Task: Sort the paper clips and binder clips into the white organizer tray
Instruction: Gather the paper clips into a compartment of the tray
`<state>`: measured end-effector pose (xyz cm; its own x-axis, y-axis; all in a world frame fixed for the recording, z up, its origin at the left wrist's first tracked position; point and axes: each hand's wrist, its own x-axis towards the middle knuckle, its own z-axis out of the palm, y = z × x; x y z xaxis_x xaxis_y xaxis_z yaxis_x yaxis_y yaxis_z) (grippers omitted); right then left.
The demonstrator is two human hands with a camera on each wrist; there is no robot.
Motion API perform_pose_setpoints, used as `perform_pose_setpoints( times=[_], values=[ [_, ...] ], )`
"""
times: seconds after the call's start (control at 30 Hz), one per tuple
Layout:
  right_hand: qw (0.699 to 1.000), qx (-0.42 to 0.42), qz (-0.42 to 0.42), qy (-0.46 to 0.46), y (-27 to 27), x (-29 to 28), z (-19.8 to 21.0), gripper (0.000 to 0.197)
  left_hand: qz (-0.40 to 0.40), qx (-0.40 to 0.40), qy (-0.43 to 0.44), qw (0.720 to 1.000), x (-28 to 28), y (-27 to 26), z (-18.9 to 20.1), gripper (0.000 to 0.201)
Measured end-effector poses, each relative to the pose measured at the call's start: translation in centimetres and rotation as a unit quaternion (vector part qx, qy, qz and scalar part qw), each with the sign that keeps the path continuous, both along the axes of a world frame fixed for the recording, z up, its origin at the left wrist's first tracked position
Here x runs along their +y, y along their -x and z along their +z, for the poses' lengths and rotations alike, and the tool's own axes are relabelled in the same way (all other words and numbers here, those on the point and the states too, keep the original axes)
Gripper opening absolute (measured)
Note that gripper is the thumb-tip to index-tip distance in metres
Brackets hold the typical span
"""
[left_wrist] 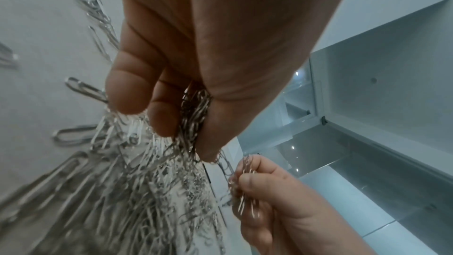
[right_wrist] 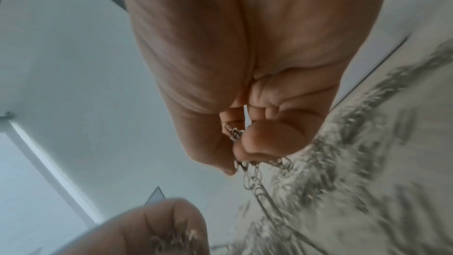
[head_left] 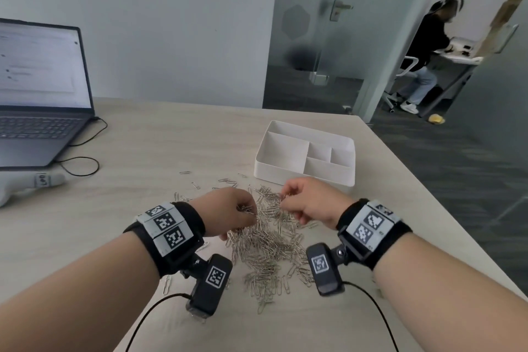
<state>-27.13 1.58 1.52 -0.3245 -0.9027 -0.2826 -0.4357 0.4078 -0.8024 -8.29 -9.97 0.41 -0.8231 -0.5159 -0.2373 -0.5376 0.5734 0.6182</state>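
Note:
A big heap of silver paper clips (head_left: pixel 268 248) lies on the pale table in front of me. My left hand (head_left: pixel 240 213) hovers over the heap's left side with its fingers curled round a bunch of paper clips (left_wrist: pixel 196 111). My right hand (head_left: pixel 297 200) is over the heap's far right part and pinches a few clips (right_wrist: pixel 234 133) between thumb and fingers; more clips dangle below them. The white organizer tray (head_left: pixel 305 177) with several compartments stands just beyond my right hand, and no clips show in it. No binder clips are visible.
An open laptop (head_left: pixel 37 94) with a black cable (head_left: pixel 83 160) sits at the far left. A few loose clips (head_left: pixel 197 184) lie scattered beyond the heap. The table's right edge (head_left: pixel 445 200) runs diagonally near the tray. A person sits at a desk in the far room.

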Motion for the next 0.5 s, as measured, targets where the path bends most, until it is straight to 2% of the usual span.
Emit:
perform_pose_setpoints(
  times=[0.07, 0.2, 0.33, 0.5],
  values=[
    [0.998, -0.037, -0.033, 0.036, 1.0, -1.4, 1.0, 0.016, 0.006, 0.014, -0.009, 1.000, -0.6, 0.2, 0.1, 0.006],
    [0.989, -0.057, -0.095, 0.099, 3.1, -5.2, 2.5, 0.009, 0.017, 0.035, -0.015, 0.999, -1.5, 0.5, -0.4, 0.004],
    [0.981, -0.017, -0.146, 0.124, 4.9, -8.9, 2.2, 0.008, 0.032, 0.052, -0.025, 0.998, -2.3, 0.7, -1.2, 0.004],
    [0.985, 0.045, -0.144, 0.079, 5.6, -11.2, 1.1, 0.012, 0.047, 0.087, -0.026, 0.995, -3.7, 1.5, -1.1, 0.004]
  ],
)
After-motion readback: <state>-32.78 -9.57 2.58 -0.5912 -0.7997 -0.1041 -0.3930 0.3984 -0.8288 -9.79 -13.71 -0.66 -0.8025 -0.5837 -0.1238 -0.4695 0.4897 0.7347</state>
